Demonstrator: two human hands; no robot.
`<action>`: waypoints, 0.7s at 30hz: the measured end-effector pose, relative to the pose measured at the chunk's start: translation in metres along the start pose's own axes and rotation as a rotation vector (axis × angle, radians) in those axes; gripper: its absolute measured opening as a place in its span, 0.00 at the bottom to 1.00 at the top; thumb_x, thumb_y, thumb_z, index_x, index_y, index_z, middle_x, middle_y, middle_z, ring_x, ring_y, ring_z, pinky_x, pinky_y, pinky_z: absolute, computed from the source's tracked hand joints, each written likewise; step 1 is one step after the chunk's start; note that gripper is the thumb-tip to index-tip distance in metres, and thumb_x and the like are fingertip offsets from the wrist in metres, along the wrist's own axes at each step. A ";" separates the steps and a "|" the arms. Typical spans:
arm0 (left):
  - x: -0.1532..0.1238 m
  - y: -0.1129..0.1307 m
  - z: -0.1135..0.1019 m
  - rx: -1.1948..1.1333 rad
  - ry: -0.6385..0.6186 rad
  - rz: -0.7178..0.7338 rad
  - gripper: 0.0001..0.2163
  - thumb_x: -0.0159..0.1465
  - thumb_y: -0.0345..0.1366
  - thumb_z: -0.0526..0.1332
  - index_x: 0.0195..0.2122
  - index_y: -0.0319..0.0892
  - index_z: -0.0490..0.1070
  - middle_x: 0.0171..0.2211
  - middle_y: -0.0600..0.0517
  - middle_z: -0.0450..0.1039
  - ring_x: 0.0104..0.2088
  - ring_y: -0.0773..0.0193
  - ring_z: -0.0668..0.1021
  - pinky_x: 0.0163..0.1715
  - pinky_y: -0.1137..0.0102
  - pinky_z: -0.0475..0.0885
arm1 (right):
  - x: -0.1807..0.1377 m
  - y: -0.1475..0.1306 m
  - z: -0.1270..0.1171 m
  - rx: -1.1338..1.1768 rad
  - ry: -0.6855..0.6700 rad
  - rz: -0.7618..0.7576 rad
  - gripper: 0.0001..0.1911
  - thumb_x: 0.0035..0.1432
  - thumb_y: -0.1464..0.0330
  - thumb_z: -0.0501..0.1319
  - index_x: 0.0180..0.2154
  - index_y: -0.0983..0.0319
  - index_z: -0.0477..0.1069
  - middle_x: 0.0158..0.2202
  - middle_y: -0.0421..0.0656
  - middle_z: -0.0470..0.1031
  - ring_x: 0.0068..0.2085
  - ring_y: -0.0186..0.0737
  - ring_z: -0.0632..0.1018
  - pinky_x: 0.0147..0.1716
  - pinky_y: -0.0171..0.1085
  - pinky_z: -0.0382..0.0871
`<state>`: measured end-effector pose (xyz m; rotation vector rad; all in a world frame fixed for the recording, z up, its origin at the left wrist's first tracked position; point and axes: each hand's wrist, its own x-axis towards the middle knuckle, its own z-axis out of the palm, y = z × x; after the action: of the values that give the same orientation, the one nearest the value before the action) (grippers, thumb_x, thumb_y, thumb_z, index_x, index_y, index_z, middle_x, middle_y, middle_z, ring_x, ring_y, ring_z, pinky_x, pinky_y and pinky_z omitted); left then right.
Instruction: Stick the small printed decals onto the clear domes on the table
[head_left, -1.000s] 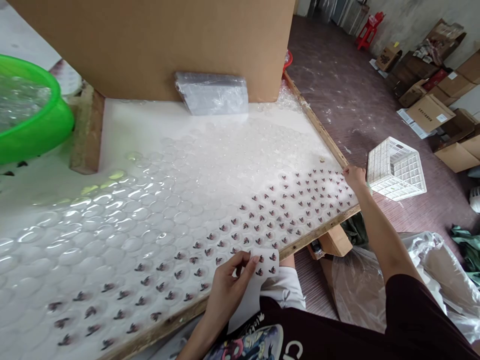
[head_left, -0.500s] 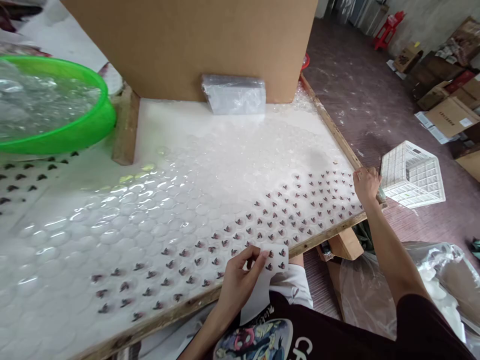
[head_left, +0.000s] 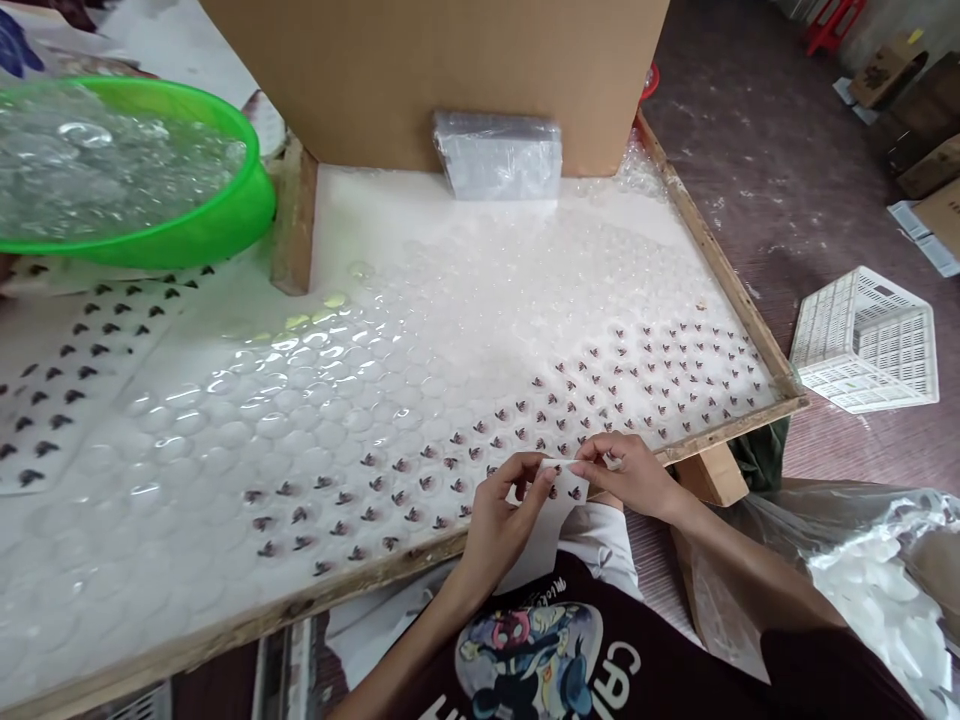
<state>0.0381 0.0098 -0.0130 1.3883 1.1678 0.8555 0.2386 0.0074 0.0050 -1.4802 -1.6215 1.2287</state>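
Sticker strip [head_left: 552, 515] is held — left hand [head_left: 501, 518] pinching, right hand [head_left: 634, 476] touching.

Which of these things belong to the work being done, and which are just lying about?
Part of the work, it seems:
strip of stickers, being held
clear discs, many bearing dark stickers
white table under them

Apparently just lying about:
white crate on the floor
red stool
cardboard box near the stool

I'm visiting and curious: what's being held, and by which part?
The left hand pinches a white, paper-like strip bearing small dark motifs by its upper left edge; the right hand is at its upper right edge, grip unclear.
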 end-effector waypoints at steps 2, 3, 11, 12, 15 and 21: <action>0.000 -0.001 0.001 -0.015 0.013 -0.012 0.09 0.65 0.40 0.61 0.32 0.41 0.73 0.24 0.55 0.70 0.27 0.66 0.70 0.29 0.73 0.64 | -0.002 0.002 0.002 -0.030 0.038 -0.025 0.10 0.61 0.60 0.63 0.33 0.59 0.76 0.29 0.39 0.77 0.30 0.35 0.72 0.36 0.37 0.66; 0.000 -0.002 0.001 -0.024 0.020 -0.022 0.10 0.65 0.40 0.61 0.30 0.41 0.72 0.24 0.55 0.70 0.26 0.67 0.70 0.29 0.73 0.63 | -0.003 0.002 0.003 -0.045 0.064 -0.041 0.09 0.61 0.60 0.64 0.35 0.59 0.76 0.30 0.39 0.77 0.30 0.35 0.73 0.36 0.38 0.66; 0.000 -0.006 0.003 -0.047 0.062 -0.056 0.13 0.64 0.42 0.62 0.26 0.41 0.71 0.22 0.56 0.69 0.25 0.67 0.69 0.27 0.73 0.62 | -0.012 -0.004 0.006 -0.128 0.213 -0.246 0.03 0.63 0.67 0.62 0.35 0.57 0.74 0.35 0.41 0.76 0.39 0.40 0.76 0.43 0.42 0.66; 0.000 -0.006 0.003 -0.046 0.067 -0.051 0.13 0.64 0.42 0.62 0.26 0.41 0.71 0.22 0.56 0.68 0.25 0.67 0.69 0.27 0.73 0.62 | -0.011 -0.006 0.006 -0.102 0.244 -0.252 0.04 0.63 0.67 0.62 0.34 0.57 0.73 0.34 0.41 0.75 0.39 0.40 0.75 0.41 0.41 0.66; 0.000 -0.005 0.004 -0.035 0.070 -0.030 0.13 0.65 0.42 0.62 0.26 0.41 0.71 0.22 0.56 0.68 0.25 0.67 0.68 0.27 0.73 0.62 | -0.006 -0.010 0.009 -0.014 0.309 -0.193 0.02 0.63 0.66 0.62 0.39 0.56 0.71 0.33 0.40 0.72 0.36 0.38 0.73 0.37 0.39 0.66; -0.001 0.000 0.001 0.019 0.058 0.003 0.14 0.64 0.42 0.62 0.24 0.41 0.70 0.20 0.56 0.67 0.23 0.67 0.67 0.26 0.72 0.61 | 0.000 -0.016 0.026 0.173 0.152 -0.072 0.18 0.58 0.69 0.64 0.49 0.56 0.64 0.33 0.38 0.74 0.36 0.39 0.76 0.42 0.40 0.69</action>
<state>0.0393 0.0082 -0.0128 1.3893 1.2214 0.8942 0.2090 0.0029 0.0103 -1.3612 -1.4187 1.1565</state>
